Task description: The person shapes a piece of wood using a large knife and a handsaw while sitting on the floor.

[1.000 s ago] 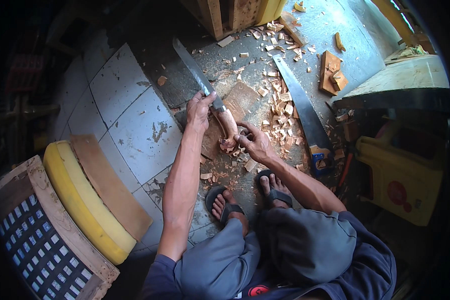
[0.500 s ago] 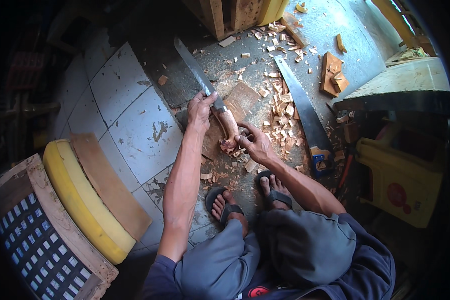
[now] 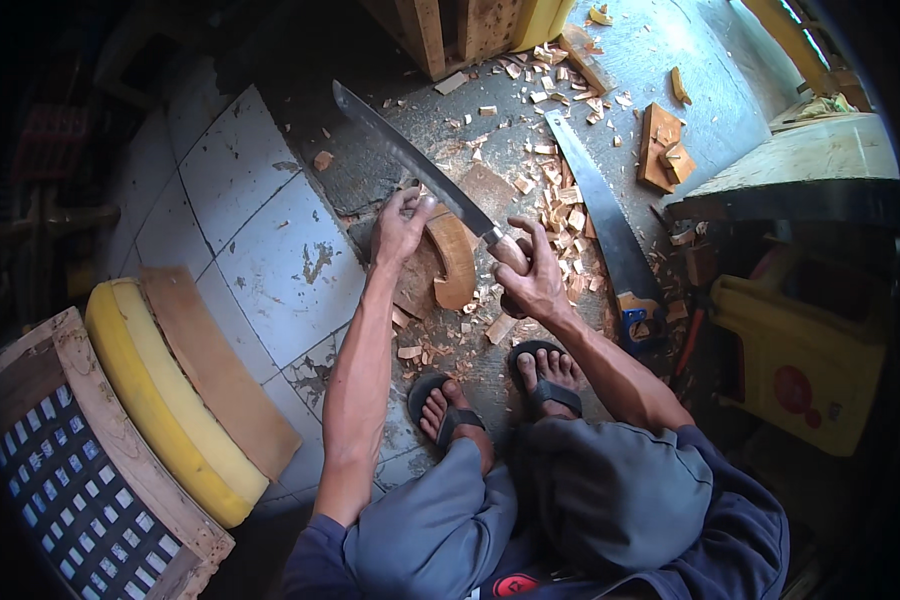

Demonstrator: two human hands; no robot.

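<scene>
R hand (image 3: pixel 538 278) is closing round the wooden handle of a machete (image 3: pixel 420 164), index finger lying looser along the top — prob. gripping there b/c the handle is keeping the fingers off the metal. Blade is slanting up & away to the left, its tip out over the floor, apparently so it's pointing clear of the legs.

L hand (image 3: pixel 398 232) is hovering low just left of the blade, fingers half curled, gap to thumb narrow; can't tell if it's pinching anything. It's near the curved wood piece (image 3: pixel 457 265), but can't tell whether it's touching. That piece is sitting low in front of the feet, bet. the two hands, below the blade's handle end — likely placed there for easy reach w/ both. A flat brown block (image 3: pixel 488 187) is showing just beyond it.

Wood chips (image 3: pixel 570 222) are lying thick to the right, w/ a handsaw (image 3: pixel 610 225) resting alongside, teeth & all on the floor, prob. parked w/in R reach. Sandalled feet (image 3: pixel 552 378) are standing apart, likely for balance. Foam slab (image 3: pixel 175 400) is lying off left, well apart.
</scene>
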